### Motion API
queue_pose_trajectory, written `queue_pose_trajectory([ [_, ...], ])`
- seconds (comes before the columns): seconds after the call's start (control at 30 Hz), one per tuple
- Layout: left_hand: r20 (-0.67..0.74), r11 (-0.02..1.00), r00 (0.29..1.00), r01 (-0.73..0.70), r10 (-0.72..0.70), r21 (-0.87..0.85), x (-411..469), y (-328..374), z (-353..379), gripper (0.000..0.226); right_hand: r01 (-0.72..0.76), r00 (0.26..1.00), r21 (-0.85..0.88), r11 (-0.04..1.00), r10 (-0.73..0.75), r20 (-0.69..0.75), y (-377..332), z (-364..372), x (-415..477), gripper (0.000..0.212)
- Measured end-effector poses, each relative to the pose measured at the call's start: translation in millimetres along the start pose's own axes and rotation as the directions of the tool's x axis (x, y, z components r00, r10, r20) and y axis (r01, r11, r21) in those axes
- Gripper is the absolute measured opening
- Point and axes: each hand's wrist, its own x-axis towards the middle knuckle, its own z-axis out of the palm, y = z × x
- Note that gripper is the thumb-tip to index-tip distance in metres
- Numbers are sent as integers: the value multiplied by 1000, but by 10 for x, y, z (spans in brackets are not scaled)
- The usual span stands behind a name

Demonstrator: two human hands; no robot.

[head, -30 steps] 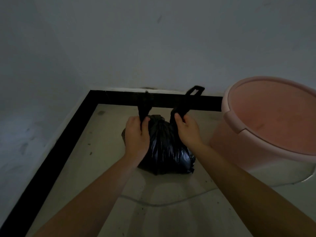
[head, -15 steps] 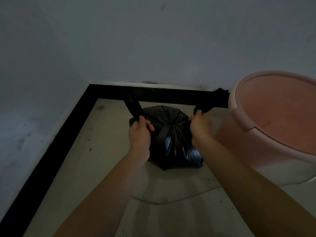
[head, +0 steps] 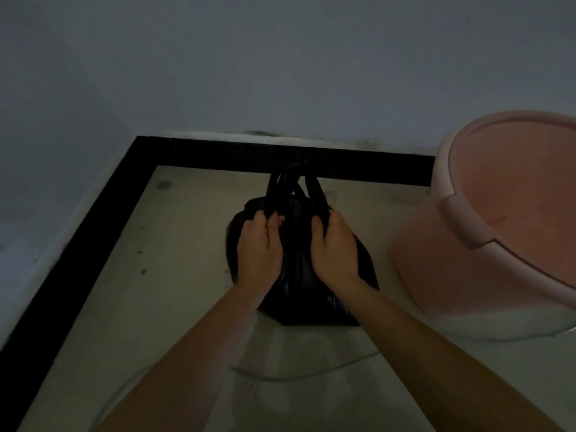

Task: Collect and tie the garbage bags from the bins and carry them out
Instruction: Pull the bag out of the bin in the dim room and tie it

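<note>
Centrally, the black garbage bag [head: 299, 272] sits on the pale floor [head: 162, 291] at mid-frame, its two handle strips [head: 316, 190] drawn up and meeting just above it. Left hand [head: 258, 244] is curled round the left strip and right hand [head: 335, 247] round the right strip, both gripping at the bag's top. Pink bin [head: 486, 260] stands just right of the bag at the frame's right edge; a black skirting band [head: 218, 154] runs along the grey wall [head: 280, 73] behind, and a thin pale cable [head: 296, 378] lies on the floor below the bag.

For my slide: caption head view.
Left hand and right hand grip handles of a black garbage bag beside a pink bin.
</note>
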Motion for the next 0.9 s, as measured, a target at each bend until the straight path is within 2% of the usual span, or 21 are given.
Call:
queue_pose_trajectory([
  [0.1,-24,983,996,94,-91,157,-33,-373,113,30,-13,1000,-122,992,12,-12,221,46,2,25],
  [0.17,-10,970,990,138,-139,199,-92,-521,152,27,-3,1000,-165,986,5,8,361,80,-5,30],
  [0.27,-18,973,990,143,-142,182,-125,-546,221,28,-10,1000,-169,986,13,17,471,139,9,37],
  [0.37,-33,973,988,153,-149,171,-95,-552,282,42,-39,999,-167,985,43,22,499,180,59,33],
  [0.47,6,975,986,166,-168,145,-78,-596,276,33,-57,996,-142,988,65,56,500,185,86,30],
  [0.57,59,986,984,165,-167,27,-30,-564,193,35,-125,985,-21,992,126,115,449,119,125,35],
  [0.67,64,984,984,171,-167,-58,54,-309,46,33,-114,987,88,990,104,119,268,3,172,36],
  [0.77,7,976,990,143,-144,-162,148,74,-123,28,-84,994,189,978,68,91,-16,-144,211,27],
  [0.9,-83,925,977,155,-195,-348,252,563,-276,29,-23,997,294,955,2,72,-300,-313,223,22],
])
